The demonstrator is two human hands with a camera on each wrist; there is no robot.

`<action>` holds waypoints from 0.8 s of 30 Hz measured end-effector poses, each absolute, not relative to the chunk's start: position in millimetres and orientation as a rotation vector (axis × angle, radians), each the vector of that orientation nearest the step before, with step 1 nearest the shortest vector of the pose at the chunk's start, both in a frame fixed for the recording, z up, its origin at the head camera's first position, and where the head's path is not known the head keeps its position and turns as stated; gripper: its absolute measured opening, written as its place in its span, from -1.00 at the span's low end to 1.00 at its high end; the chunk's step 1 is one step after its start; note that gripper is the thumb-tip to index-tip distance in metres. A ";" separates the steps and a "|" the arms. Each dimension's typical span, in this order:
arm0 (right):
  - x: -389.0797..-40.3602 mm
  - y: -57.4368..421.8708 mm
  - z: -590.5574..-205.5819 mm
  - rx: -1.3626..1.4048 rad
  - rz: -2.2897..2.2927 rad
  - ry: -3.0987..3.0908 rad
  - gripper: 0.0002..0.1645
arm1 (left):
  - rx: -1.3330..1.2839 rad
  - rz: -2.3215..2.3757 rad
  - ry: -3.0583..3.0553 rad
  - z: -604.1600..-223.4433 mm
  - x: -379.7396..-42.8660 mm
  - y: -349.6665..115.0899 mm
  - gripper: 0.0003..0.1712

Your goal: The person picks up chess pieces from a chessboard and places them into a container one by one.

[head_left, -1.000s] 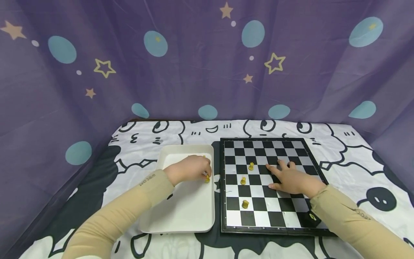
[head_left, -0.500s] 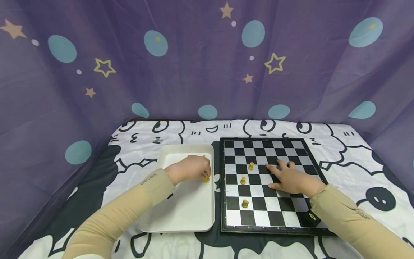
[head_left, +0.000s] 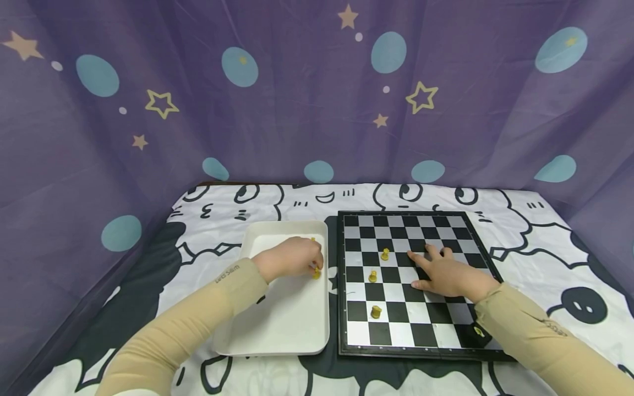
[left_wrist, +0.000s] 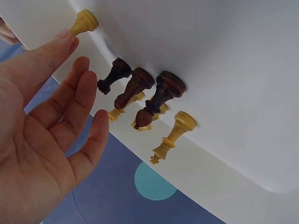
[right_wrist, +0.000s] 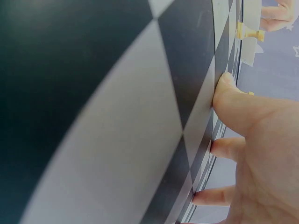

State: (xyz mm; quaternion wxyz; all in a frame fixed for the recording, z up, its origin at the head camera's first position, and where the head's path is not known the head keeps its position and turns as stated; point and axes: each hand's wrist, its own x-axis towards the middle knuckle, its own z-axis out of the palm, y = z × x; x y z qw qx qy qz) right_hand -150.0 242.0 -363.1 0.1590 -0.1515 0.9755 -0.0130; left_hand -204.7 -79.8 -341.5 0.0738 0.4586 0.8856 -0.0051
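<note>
In the white tray [head_left: 277,330] my left hand [head_left: 291,257] pinches a yellow chess piece [left_wrist: 85,22] between thumb and index finger. The base of that piece is down by the tray floor, and my fingertips cover its top. Its other fingers are slightly bent beside dark chess pieces [left_wrist: 161,93] and a yellow chess king [left_wrist: 175,133], all standing in the tray. My right hand [head_left: 446,275] rests with spread fingers on the chessboard [head_left: 416,352]; the right wrist view shows its thumb [right_wrist: 226,88] touching the squares.
Yellow chess pieces stand on the board's left half: one farther back [head_left: 384,254], another mid-board [head_left: 372,276], a third nearer [head_left: 376,312]. A black object with a yellow mark [head_left: 478,331] sits by my right sleeve. A patterned cloth [head_left: 540,258] lies beneath; a purple curtain [head_left: 307,126] hangs behind.
Almost nothing differs. The yellow piece under my left fingertips has shifted very slightly to the left; my right hand stays in place on the board.
</note>
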 end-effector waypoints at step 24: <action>-151.0 242.7 -364.6 -0.412 -0.031 2.779 -0.07 | 1.416 0.012 2.675 -332.2 -205.0 -82.4 -0.86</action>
